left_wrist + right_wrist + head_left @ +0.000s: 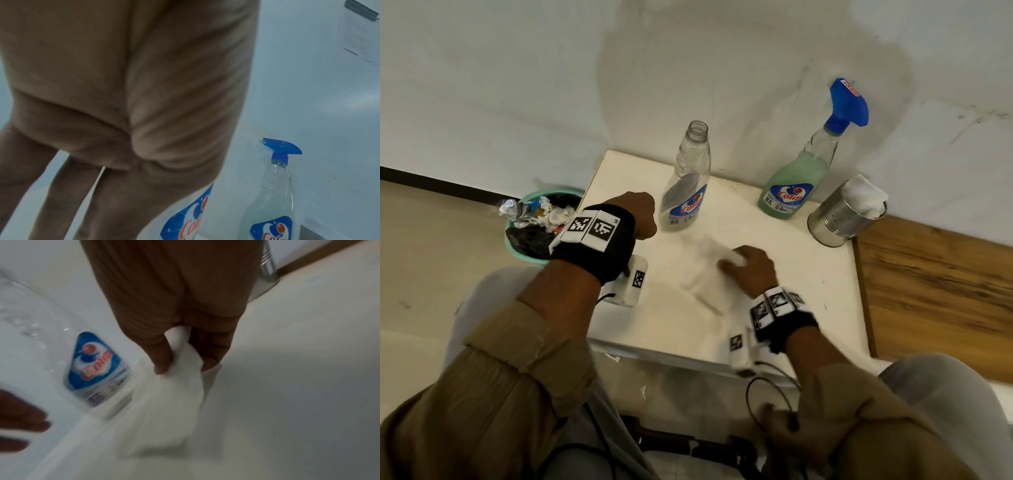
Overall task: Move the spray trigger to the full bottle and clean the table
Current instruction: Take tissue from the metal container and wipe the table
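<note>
On the white table (784, 294) a bottle of green liquid (796, 181) stands at the back right with the blue spray trigger (847, 102) screwed on; the trigger (281, 147) also shows in the left wrist view. An empty clear bottle (686, 178) stands open-necked to its left. My right hand (746, 267) pinches a white tissue (705, 277) that lies on the table in front of the bottles; thumb and fingers (162, 356) grip the tissue (174, 402). My left hand (642, 214) hangs just left of the empty bottle (96, 369), its fingers (57, 203) straight and holding nothing.
A steel can (839, 219) stuffed with tissue stands at the table's back right corner. A teal bin (517, 240) full of rubbish sits on the floor to the left of the table. A wooden surface (935, 291) adjoins the table on the right. The wall is close behind.
</note>
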